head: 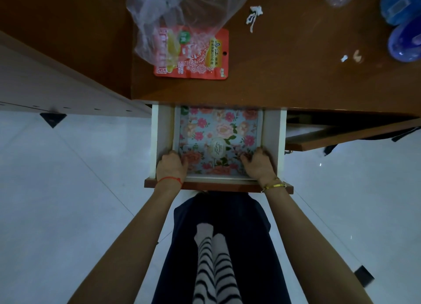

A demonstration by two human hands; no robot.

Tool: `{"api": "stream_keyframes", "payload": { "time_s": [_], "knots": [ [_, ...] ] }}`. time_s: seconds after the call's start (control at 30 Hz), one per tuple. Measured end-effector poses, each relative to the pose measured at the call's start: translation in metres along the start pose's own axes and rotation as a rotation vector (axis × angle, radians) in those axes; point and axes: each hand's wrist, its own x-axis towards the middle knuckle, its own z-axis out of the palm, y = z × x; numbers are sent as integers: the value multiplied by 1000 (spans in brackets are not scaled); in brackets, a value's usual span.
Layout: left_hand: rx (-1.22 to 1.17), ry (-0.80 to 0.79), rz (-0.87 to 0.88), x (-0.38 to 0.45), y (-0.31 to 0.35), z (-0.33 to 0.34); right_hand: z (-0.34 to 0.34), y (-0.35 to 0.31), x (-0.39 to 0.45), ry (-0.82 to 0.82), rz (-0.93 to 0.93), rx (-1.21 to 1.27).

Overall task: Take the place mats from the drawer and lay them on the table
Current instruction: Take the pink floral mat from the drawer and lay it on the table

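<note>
Left hand point(171, 167) and right hand point(258, 164) grip the floral place mats point(218, 130) in the open drawer point(272, 139). Red packet point(193, 57) with Chinese writing lies on the brown table point(296, 64); white tiled floor point(68, 189).

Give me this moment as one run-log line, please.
drawer: open | floral place mats: inside drawer, flat | left hand: on mats' left edge | right hand: on right edge | table: no mats yet

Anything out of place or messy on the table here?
Yes: white scraps and small crumbs litter the table, and a clear plastic bag slumps over a red snack packet.
</note>
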Motion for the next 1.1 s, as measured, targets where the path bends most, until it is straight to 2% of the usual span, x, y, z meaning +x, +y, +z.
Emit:
{"api": "stream_keyframes", "payload": {
  "time_s": [0.1,0.3,0.4,0.5,0.6,0.83,0.97,1.1],
  "knots": [
    [-34,7,-6,2,-4,-1,3,0,0,4,34,5],
    [-239,223,74,-13,-17,-11,-3,1,-12,52,12,-26],
    [-399,270,83,-27,-23,-19,-6,2,-28,78,-45,-77],
    [-499,275,114,-49,-23,-30,-9,5,-51,133,-159,-106],
    [-572,240,50,-72,-23,-38,-11,13,-78,182,-262,-55],
    [-774,166,30,-116,-42,-50,-11,28,-133,339,-335,-46],
    [-930,77,66,-135,-61,-50,-9,29,-158,404,-286,160],
    [-1019,50,97,-147,-79,-46,-5,32,-170,475,-124,469]
  ]
}}
